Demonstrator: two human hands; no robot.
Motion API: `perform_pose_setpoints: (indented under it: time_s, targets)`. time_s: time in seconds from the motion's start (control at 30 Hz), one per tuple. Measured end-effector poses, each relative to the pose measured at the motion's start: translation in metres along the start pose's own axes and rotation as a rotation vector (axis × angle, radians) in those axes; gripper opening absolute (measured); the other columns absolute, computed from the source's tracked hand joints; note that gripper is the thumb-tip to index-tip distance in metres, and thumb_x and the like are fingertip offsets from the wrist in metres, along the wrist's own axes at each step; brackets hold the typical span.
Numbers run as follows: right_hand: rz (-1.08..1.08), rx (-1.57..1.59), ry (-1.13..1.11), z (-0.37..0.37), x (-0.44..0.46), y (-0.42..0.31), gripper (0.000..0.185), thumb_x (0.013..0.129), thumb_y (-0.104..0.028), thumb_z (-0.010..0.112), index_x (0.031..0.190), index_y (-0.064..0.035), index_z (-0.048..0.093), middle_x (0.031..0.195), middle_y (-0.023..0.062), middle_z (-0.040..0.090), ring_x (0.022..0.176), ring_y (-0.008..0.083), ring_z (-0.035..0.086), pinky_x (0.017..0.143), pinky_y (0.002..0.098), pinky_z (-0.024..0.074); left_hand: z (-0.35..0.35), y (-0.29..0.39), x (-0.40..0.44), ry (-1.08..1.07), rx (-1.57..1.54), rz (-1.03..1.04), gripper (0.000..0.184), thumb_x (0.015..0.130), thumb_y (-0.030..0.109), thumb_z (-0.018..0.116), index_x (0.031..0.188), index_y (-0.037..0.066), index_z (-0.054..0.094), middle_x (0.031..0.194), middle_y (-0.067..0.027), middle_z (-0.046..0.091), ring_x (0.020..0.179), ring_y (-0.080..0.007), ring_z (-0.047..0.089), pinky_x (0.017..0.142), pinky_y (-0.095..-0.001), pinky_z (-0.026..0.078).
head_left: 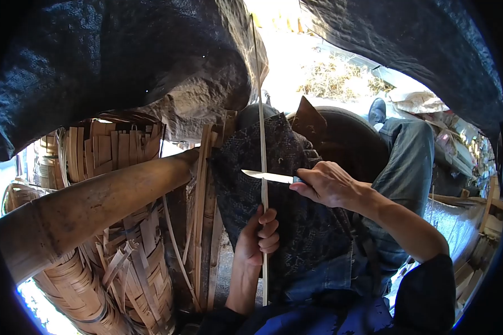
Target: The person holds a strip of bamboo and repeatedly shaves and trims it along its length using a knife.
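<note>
A long, thin bamboo strip [264, 139] runs upright through the middle of the view, over a dark patterned cloth [318, 240] on my lap. My left hand [260, 234] is closed round its lower part, fingers wrapped over it. Above that, my right hand [327, 184] grips a knife [257, 175] by its dark handle. The blade points left and lies across the strip, a little above my left fist. Whether its edge cuts into the strip I cannot tell.
On the left, a thick bamboo pole [106, 206] slants across woven bamboo baskets [78, 285]. Narrow bamboo slats [203, 223] stand beside my left arm. Dark plastic sheeting [123, 50] hangs overhead. Beyond my knee [411, 151] lies straw [341, 78] in bright light.
</note>
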State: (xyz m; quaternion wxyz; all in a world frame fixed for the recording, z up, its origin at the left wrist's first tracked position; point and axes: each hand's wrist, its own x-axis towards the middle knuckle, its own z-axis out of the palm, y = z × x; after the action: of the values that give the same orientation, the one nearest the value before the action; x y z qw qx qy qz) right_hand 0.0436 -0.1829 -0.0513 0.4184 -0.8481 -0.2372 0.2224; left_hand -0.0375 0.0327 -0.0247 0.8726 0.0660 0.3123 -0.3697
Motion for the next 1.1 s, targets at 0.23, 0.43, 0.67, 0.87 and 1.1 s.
perform_pose_setpoints:
  time_s: [0.23,0.43,0.67,0.87,1.1]
  targets:
    - [-0.100,-0.230,0.326,-0.001,0.042,0.020,0.044,0.091,-0.038,0.052,0.063,-0.0043,0.051,0.041,0.0100,0.043,0.034,0.0241,0.046,0.035,0.0375,0.0382,-0.014,-0.005,0.000,-0.224,-0.305,-0.027,0.028,0.100,0.033,0.031,0.080,0.015,0.040,0.054,0.0054,0.025,0.038,-0.0031,0.019,0.033,-0.0183,0.014]
    - [0.137,-0.017,0.220,-0.040,0.095,0.028,0.042,0.098,-0.028,0.041,0.066,-0.0025,0.051,0.041,0.0012,0.039,0.033,0.0093,0.034,0.032,0.0298,0.0294,0.002,-0.002,-0.003,-0.135,-0.179,0.020,0.029,0.099,0.034,0.034,0.080,0.013,0.043,0.054,0.0058,0.027,0.039,-0.0029,0.021,0.034,-0.0188,0.015]
    - [0.013,0.060,0.381,-0.047,0.031,0.000,0.024,0.097,-0.020,0.040,0.085,-0.0012,0.049,0.048,0.0086,0.040,0.037,0.0174,0.038,0.041,0.0361,0.0285,0.033,-0.009,-0.001,0.225,0.342,0.151,0.032,0.096,0.039,0.040,0.091,0.009,0.050,0.056,0.0064,0.030,0.042,-0.0033,0.024,0.038,-0.0195,0.019]
    - [0.008,0.153,0.156,-0.018,-0.007,0.000,0.021,0.094,-0.021,0.047,0.085,-0.0026,0.048,0.051,0.0126,0.044,0.040,0.0266,0.047,0.043,0.0374,0.0357,0.039,-0.011,0.004,0.268,0.444,0.149,0.030,0.097,0.036,0.037,0.091,0.009,0.050,0.057,0.0070,0.031,0.043,-0.0038,0.024,0.039,-0.0201,0.019]
    - [0.022,-0.014,0.237,0.002,-0.005,-0.009,0.048,0.090,-0.043,0.050,0.062,-0.0037,0.050,0.042,0.0128,0.044,0.039,0.0310,0.050,0.042,0.0422,0.0401,0.041,-0.016,0.005,0.348,0.537,0.128,0.029,0.097,0.037,0.036,0.093,0.011,0.049,0.057,0.0076,0.027,0.044,-0.0040,0.023,0.040,-0.0204,0.018]
